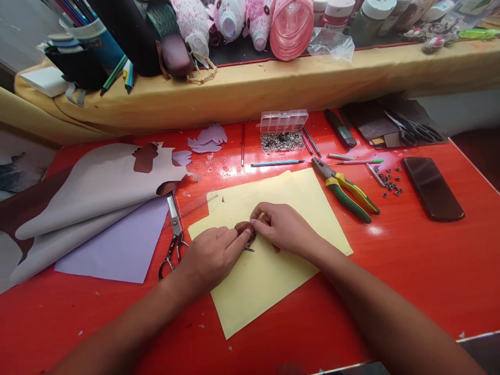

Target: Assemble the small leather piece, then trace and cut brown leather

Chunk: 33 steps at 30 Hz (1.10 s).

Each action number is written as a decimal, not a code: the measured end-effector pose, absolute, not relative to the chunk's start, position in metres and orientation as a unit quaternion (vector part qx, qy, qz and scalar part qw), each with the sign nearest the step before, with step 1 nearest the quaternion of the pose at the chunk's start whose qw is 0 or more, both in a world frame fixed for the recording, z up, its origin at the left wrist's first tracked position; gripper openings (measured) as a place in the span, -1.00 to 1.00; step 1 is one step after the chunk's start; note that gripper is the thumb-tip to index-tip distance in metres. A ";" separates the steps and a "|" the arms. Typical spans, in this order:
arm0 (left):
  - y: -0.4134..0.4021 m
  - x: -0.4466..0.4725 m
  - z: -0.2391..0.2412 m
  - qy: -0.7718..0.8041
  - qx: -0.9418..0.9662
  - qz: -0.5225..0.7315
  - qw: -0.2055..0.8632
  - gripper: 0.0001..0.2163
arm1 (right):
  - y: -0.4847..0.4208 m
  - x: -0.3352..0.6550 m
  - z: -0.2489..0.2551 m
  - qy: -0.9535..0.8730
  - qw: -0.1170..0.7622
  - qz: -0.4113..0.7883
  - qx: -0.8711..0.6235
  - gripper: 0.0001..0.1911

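Both my hands meet over a pale yellow sheet (273,271) on the red table (410,271). My left hand (213,255) pinches a small brown leather piece (242,227) from the left. From the right, my right hand (283,226) grips the same piece with its fingertips. A thin dark metal bit (248,249) pokes out just below the piece. Most of the piece is hidden by my fingers.
Scissors (174,237) lie left of the yellow sheet beside a lilac sheet (125,245) and folded grey-brown leather (94,192). Green-yellow pliers (346,190), pencils, loose eyelets (390,182), a phone (433,187) and a clear box of rings (282,130) lie beyond. A cluttered yellow shelf (273,83) runs behind.
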State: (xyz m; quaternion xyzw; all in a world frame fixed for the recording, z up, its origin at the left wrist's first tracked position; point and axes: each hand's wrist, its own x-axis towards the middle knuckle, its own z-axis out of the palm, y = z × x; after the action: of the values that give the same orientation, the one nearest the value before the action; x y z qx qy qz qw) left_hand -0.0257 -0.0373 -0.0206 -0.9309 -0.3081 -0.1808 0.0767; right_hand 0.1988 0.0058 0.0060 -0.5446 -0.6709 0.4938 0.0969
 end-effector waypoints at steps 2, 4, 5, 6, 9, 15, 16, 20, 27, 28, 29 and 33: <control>-0.038 -0.026 -0.021 -0.307 -0.932 -0.175 0.076 -0.73 | 0.006 0.199 0.005 -0.673 0.098 0.494 -0.543 -0.87; -0.038 -0.026 -0.022 -0.307 -0.933 -0.173 0.073 -0.72 | 0.006 0.199 0.005 -0.673 0.098 0.494 -0.542 -0.87; -0.038 -0.025 -0.022 -0.307 -0.933 -0.174 0.072 -0.72 | 0.006 0.199 0.005 -0.672 0.098 0.494 -0.543 -0.88; -0.038 -0.025 -0.021 -0.307 -0.932 -0.177 0.070 -0.73 | 0.006 0.199 0.005 -0.670 0.097 0.495 -0.545 -0.89; -0.037 -0.024 -0.020 -0.307 -0.931 -0.185 0.065 -0.75 | 0.006 0.198 0.005 -0.664 0.097 0.497 -0.549 -0.92; -0.035 -0.023 -0.016 -0.307 -0.930 -0.180 0.090 -0.76 | 0.007 0.197 0.007 -0.668 0.094 0.494 -0.548 -0.88; -0.035 -0.023 -0.016 -0.305 -0.931 -0.177 0.095 -0.76 | 0.007 0.197 0.007 -0.668 0.093 0.494 -0.548 -0.87; -0.035 -0.023 -0.015 -0.303 -0.931 -0.170 0.110 -0.76 | 0.007 0.196 0.008 -0.675 0.091 0.484 -0.549 -0.87; -0.038 -0.022 -0.017 -0.312 -0.926 -0.162 0.134 -0.75 | 0.006 0.197 0.009 -0.677 0.085 0.483 -0.549 -0.86; -0.038 -0.022 -0.017 -0.312 -0.926 -0.162 0.135 -0.76 | 0.006 0.197 0.009 -0.677 0.086 0.484 -0.548 -0.86; -0.037 -0.022 -0.017 -0.312 -0.926 -0.163 0.134 -0.76 | 0.006 0.197 0.009 -0.677 0.086 0.483 -0.548 -0.86; -0.037 -0.023 -0.017 -0.313 -0.926 -0.167 0.129 -0.78 | 0.006 0.197 0.009 -0.676 0.089 0.484 -0.548 -0.86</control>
State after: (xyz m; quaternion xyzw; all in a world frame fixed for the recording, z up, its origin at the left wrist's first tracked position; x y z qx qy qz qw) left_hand -0.0228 -0.0367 -0.0173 -0.9259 -0.3134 -0.1668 0.1294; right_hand 0.1971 0.0058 0.0092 -0.5478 -0.6764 0.4842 0.0888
